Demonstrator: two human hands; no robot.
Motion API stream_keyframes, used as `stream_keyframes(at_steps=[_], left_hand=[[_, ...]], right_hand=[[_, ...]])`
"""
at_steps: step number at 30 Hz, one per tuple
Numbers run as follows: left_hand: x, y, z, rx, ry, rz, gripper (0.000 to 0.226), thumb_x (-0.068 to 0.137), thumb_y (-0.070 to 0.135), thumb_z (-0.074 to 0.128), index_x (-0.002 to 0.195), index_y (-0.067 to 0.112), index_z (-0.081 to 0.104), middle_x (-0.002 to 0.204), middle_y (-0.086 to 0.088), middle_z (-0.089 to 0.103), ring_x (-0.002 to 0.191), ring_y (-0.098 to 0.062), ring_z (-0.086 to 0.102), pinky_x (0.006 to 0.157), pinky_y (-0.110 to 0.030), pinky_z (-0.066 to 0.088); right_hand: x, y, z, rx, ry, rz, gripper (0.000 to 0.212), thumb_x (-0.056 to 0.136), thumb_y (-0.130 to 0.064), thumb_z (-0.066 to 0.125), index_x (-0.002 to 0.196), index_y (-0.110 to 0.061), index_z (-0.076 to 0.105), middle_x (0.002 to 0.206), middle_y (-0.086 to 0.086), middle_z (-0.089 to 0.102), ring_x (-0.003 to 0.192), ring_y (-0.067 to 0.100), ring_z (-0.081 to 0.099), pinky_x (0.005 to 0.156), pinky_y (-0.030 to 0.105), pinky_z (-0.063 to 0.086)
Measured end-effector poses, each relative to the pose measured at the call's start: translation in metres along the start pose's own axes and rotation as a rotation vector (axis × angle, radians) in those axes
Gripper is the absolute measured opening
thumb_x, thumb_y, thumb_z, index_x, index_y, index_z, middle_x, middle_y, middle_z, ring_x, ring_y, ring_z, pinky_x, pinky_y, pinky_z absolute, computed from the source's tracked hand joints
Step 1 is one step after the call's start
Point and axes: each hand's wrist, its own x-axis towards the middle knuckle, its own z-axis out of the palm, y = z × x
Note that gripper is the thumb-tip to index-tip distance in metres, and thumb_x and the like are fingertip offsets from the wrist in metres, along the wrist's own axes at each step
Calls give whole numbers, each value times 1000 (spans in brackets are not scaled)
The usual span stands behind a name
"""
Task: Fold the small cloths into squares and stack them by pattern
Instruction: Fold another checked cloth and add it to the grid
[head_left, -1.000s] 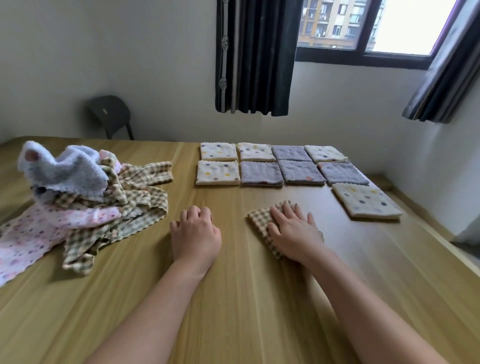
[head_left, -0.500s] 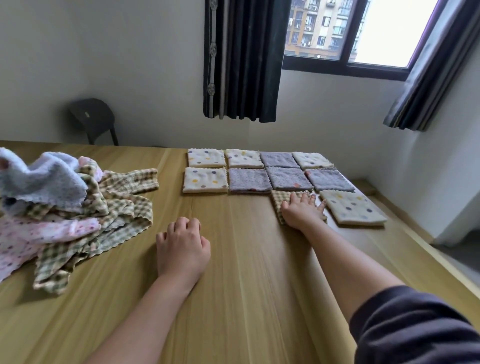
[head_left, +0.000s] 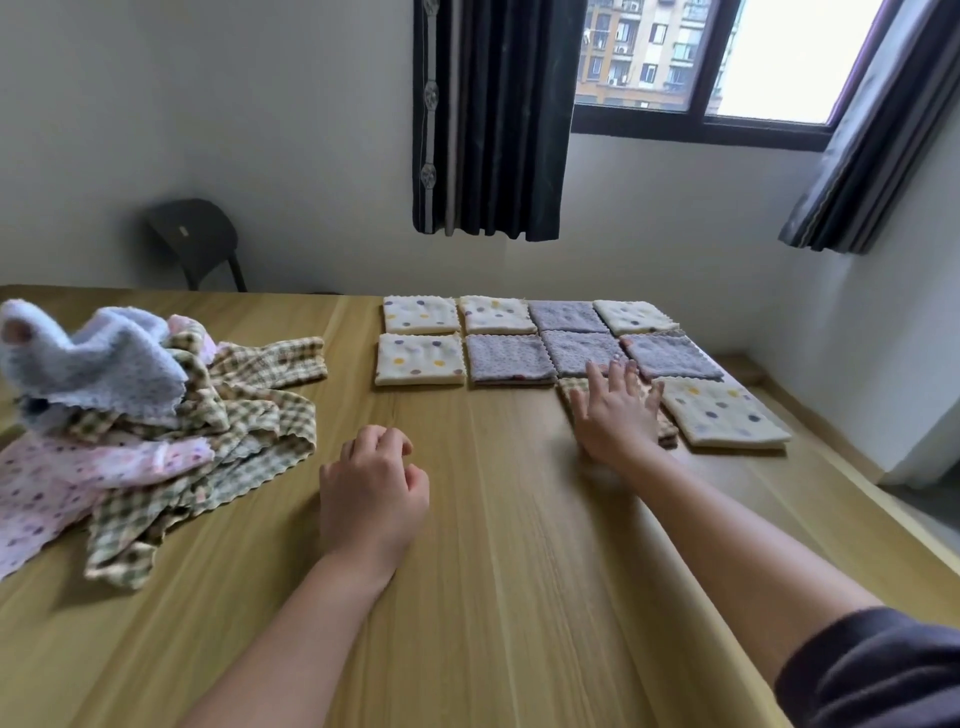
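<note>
Checked square (head_left: 570, 387) slides toward table (head_left: 519, 545) far-right edge. Right hand (head_left: 615, 415) presses flat on it, left hand (head_left: 371, 483) loosely curled, empty. Soft, light: pinch corners.

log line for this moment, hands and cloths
right hand: flat on folded checked cloth | left hand: loosely curled, empty | unfolded pile: on table

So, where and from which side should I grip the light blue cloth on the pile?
Probably pinch the light blue cloth by its raised fold, from above with the left hand: it lies crumpled on top of the pile, unpinned.
</note>
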Motion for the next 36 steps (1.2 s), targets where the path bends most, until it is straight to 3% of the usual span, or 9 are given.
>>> stream_keyframes(at_steps=[3, 7, 12, 17, 21, 26, 30, 36], left_hand=[[9, -13, -11, -18, 145, 49, 18, 71, 5, 68, 88, 12, 64, 96, -4, 62, 85, -26, 61, 73, -39, 43], [19, -51, -32, 86, 248, -2, 20, 65, -1, 67, 82, 10, 66, 91, -5, 62, 83, -31, 60, 75, -43, 42], [20, -111, -56, 233, 249, -52, 33, 65, -1, 67, 96, 13, 69, 112, -9, 61, 108, -32, 56, 88, -51, 38], [24, -129, -56, 240, 45, -106, 53, 75, 1, 64, 121, 26, 64, 139, -6, 51, 136, -30, 36, 106, -63, 22], [23, -131, -52, 278, -20, -90, 49, 82, 6, 58, 123, 33, 63, 147, -2, 43, 142, -26, 27, 110, -61, 12], [25, -142, -55, 316, 18, -173, 39, 85, 9, 57, 119, 27, 67, 146, -4, 43, 138, -25, 31, 113, -60, 9], [24, -146, -58, 366, 39, -234, 43, 85, 2, 49, 119, 21, 67, 142, -10, 47, 132, -28, 37, 110, -59, 10], [21, -137, -64, 434, 24, -270, 36, 85, 8, 50, 115, 18, 67, 130, -11, 55, 118, -31, 48, 108, -59, 20]], right_hand=[[-22, -33, -4, 58, 82, -220, 57, 102, -46, 18, 154, -26, 10, 162, 3, 3, 149, 20, -7, 118, 49, -10], [-47, -94, -5, 163, 43, -482, 56, 102, -45, 24, 153, -25, 13, 162, 2, 8, 149, 18, -4, 120, 47, -3], [-72, -175, 8, 258, -138, -716, 56, 101, -38, 35, 152, -24, 16, 161, 2, 13, 149, 20, 1, 120, 48, 2], [-74, -247, 20, 373, -114, -680, 56, 97, -34, 45, 148, -22, 27, 151, 2, 37, 141, 22, 30, 116, 46, 21], [-74, -277, 28, 332, 14, -595, 31, 96, -20, 42, 125, -17, 53, 126, 5, 54, 118, 27, 48, 94, 38, 37], [-70, -273, 24, 421, 38, -574, 29, 91, 1, 40, 109, -10, 59, 110, 8, 57, 100, 27, 53, 81, 35, 44], [-73, -239, 22, 455, 13, -538, 23, 89, 3, 41, 100, -9, 57, 103, 6, 55, 90, 24, 54, 75, 35, 47], [-88, -170, 18, 471, 50, -535, 25, 85, 6, 46, 97, -11, 59, 100, 4, 56, 87, 25, 54, 74, 37, 47]])
